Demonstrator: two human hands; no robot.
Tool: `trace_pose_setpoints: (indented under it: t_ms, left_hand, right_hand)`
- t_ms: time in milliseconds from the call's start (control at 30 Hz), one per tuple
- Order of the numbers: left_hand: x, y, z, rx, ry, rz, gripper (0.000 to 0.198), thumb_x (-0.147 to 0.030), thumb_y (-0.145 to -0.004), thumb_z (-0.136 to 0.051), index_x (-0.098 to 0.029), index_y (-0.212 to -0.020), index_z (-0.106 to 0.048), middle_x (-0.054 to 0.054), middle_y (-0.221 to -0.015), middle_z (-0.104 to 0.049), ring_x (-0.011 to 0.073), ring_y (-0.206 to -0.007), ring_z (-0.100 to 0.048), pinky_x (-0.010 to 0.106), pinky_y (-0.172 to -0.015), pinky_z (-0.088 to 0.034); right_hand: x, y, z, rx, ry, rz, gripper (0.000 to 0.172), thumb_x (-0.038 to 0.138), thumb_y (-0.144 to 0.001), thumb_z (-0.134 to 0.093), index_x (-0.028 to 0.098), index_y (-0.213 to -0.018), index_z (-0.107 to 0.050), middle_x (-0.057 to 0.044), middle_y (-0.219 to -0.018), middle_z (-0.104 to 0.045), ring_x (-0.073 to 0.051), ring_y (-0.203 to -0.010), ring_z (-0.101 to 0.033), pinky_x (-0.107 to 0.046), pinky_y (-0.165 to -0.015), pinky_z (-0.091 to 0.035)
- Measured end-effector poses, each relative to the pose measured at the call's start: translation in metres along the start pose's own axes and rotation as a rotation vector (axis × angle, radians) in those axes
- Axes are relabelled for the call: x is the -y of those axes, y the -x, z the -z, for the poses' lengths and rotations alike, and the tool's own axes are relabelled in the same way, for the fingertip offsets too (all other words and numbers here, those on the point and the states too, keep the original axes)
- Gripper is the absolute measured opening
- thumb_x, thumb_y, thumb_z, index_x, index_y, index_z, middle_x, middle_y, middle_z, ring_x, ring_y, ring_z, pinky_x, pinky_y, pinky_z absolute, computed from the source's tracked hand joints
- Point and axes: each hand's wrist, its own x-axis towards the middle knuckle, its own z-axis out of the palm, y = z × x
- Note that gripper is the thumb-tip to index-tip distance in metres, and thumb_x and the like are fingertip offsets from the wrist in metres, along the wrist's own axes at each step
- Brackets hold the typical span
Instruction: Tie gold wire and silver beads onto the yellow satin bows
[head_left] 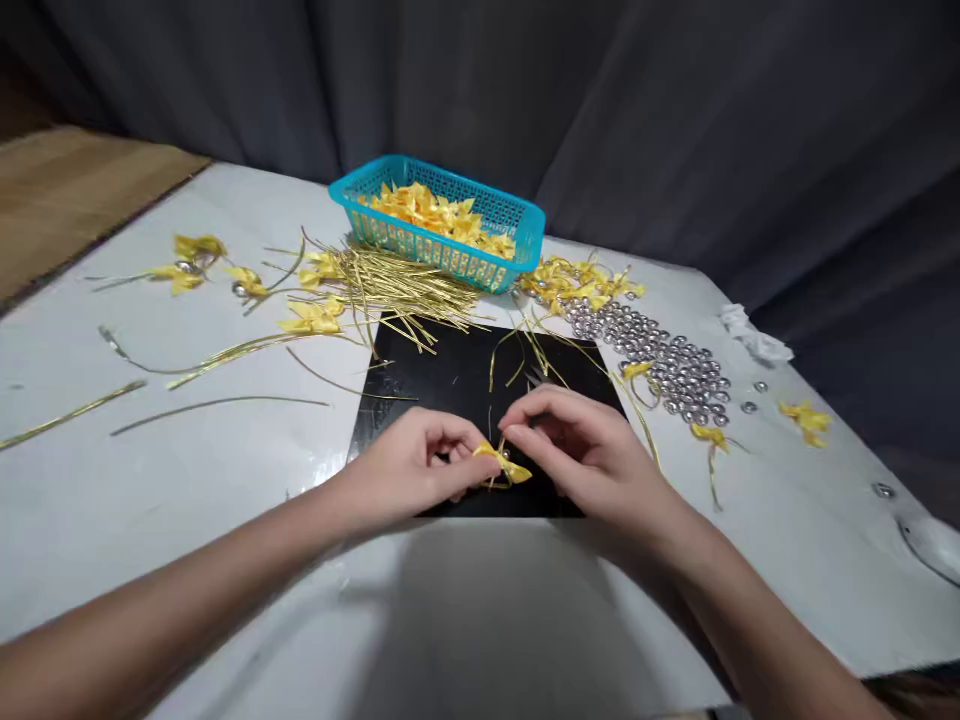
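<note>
Over the black mat [442, 365], my left hand [431, 460] grips a yellow ribbon bow [514, 470] between thumb and fingers. A small silver bead [505, 454] shows at the bow's middle. Close on its right, my right hand [574, 435] pinches a thin gold tie [502, 440] that rises from the bow's centre. The fingertips of both hands are almost touching. Beyond the right hand's knuckles, pointed metal tips [535, 379] stick out; the rest of that tool is hidden.
A blue basket [435, 243] of yellow bows stands at the back, with a pile of gold ties [405, 285] before it. Silver beads [660, 355] and bows [577, 285] lie to the right. More bows [315, 315] and loose ties [225, 402] are scattered on the left.
</note>
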Motion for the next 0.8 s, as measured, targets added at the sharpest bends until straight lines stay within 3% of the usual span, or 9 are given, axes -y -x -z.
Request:
trace_pose_setpoints:
  t_ms: [233,367,467,600,800]
  left_hand:
    - [-0.0008,-0.0068,0.0015,0.028,0.008,-0.026,0.032,-0.042,-0.074,-0.062,-0.013,-0.062,-0.053,-0.007,-0.051,-0.041,0.0061,-0.049,-0.035,0.019,-0.046,-0.025]
    - [0.0016,-0.0059,0.0018,0.028,0.006,-0.041,0.031,-0.041,-0.074,-0.062,-0.013,-0.063,-0.054,-0.007,-0.052,-0.042,0.0062,-0.05,-0.035,0.019,-0.046,-0.025]
    - [0.0021,-0.0056,0.0016,0.028,0.017,-0.019,0.03,-0.041,-0.072,-0.064,-0.013,-0.063,-0.055,-0.007,-0.051,-0.041,0.0059,-0.049,-0.033,0.019,-0.046,-0.024]
    - [0.0017,-0.006,0.0012,0.006,0.038,-0.016,0.03,-0.041,-0.072,-0.064,-0.014,-0.062,-0.055,-0.006,-0.05,-0.043,0.0066,-0.049,-0.036,0.019,-0.046,-0.025]
    - [0.0018,-0.0061,0.0009,0.024,0.028,-0.013,0.03,-0.04,-0.072,-0.064,-0.013,-0.063,-0.055,-0.007,-0.051,-0.041,0.0058,-0.049,-0.033,0.019,-0.045,-0.023]
  right_hand:
    - [0.0011,0.0034,-0.0073,0.076,-0.212,-0.142,0.014,0.031,-0.087,-0.049,0.017,-0.085,-0.051,0.006,-0.051,-0.043,-0.004,-0.038,-0.041,-0.015,-0.037,-0.03]
    - [-0.0019,0.0036,-0.0104,0.058,-0.322,-0.217,0.017,0.035,-0.087,-0.05,0.018,-0.086,-0.05,0.009,-0.044,-0.037,-0.004,-0.032,-0.036,-0.013,-0.032,-0.028]
    - [-0.0013,0.0022,-0.0082,0.01,-0.367,-0.256,0.021,0.038,-0.083,-0.055,0.018,-0.085,-0.051,0.008,-0.049,-0.043,-0.003,-0.031,-0.037,-0.013,-0.031,-0.03]
    - [0.0019,-0.0001,-0.0024,-0.021,-0.446,-0.285,0.028,0.042,-0.077,-0.06,0.015,-0.082,-0.053,0.001,-0.071,-0.058,-0.001,-0.032,-0.04,-0.014,-0.031,-0.035]
    - [0.003,-0.001,-0.0016,0.106,-0.423,-0.359,0.024,0.039,-0.078,-0.06,0.016,-0.08,-0.053,0.009,-0.04,-0.041,-0.003,-0.03,-0.037,-0.011,-0.031,-0.03]
